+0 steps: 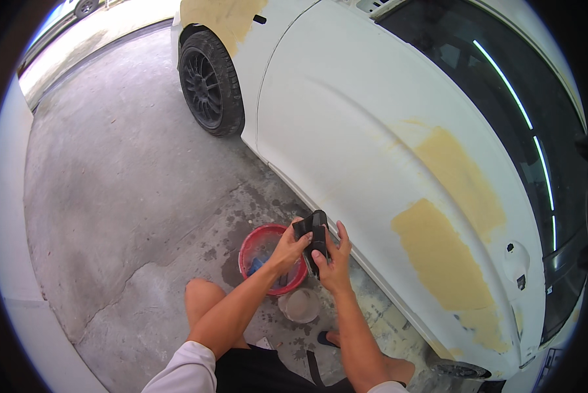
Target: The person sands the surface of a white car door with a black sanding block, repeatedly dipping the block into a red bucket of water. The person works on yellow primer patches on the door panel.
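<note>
Both my hands are closed on a black sanding block with dark sandpaper about it, held above the floor beside the car's lower edge. My left hand grips the left side, where a dark flap of the sheet sticks up. From the right, my right hand holds it with the thumb across its face and some fingers spread beyond it. Below my hands stands a red-rimmed bucket with a blue item inside. A small pale tub sits against the bucket's near side.
The white car fills the right side, with yellowish filler patches on its door. Its front wheel is at the upper left. Wet spots mark the concrete floor. A dark strip lies near my foot.
</note>
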`<control>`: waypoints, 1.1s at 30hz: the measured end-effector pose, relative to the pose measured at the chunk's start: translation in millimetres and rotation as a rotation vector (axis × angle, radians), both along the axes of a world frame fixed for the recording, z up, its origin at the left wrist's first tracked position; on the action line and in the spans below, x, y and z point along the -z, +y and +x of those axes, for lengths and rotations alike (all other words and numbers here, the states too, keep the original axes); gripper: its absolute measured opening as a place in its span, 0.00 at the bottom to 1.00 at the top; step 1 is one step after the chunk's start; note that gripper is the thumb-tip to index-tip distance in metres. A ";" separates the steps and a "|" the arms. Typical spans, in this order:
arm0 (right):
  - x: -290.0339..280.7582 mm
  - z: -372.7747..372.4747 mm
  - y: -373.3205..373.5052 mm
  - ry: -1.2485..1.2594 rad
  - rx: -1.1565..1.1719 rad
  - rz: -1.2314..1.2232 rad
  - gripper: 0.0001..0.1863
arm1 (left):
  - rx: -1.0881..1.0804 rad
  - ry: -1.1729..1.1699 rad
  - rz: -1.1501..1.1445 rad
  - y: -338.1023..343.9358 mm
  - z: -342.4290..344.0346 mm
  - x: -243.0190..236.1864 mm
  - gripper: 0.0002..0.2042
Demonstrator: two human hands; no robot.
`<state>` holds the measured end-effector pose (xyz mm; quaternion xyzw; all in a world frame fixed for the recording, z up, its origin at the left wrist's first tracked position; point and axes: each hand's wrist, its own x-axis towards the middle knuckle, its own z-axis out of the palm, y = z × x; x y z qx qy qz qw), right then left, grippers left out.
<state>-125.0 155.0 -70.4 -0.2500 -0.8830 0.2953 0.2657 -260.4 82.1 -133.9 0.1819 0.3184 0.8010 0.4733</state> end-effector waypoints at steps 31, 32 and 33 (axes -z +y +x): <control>34.6 18.4 58.2 -0.070 -0.156 -0.748 0.37 | -0.153 0.683 -0.794 7.7 -47.1 6.4 0.40; 54.1 8.4 58.0 -0.258 -0.006 -0.727 0.35 | -0.324 0.827 -0.856 1.5 -55.1 8.8 0.38; 76.2 -3.4 54.8 -0.492 0.155 -0.735 0.35 | -0.379 0.782 -0.922 -4.4 -62.8 10.7 0.37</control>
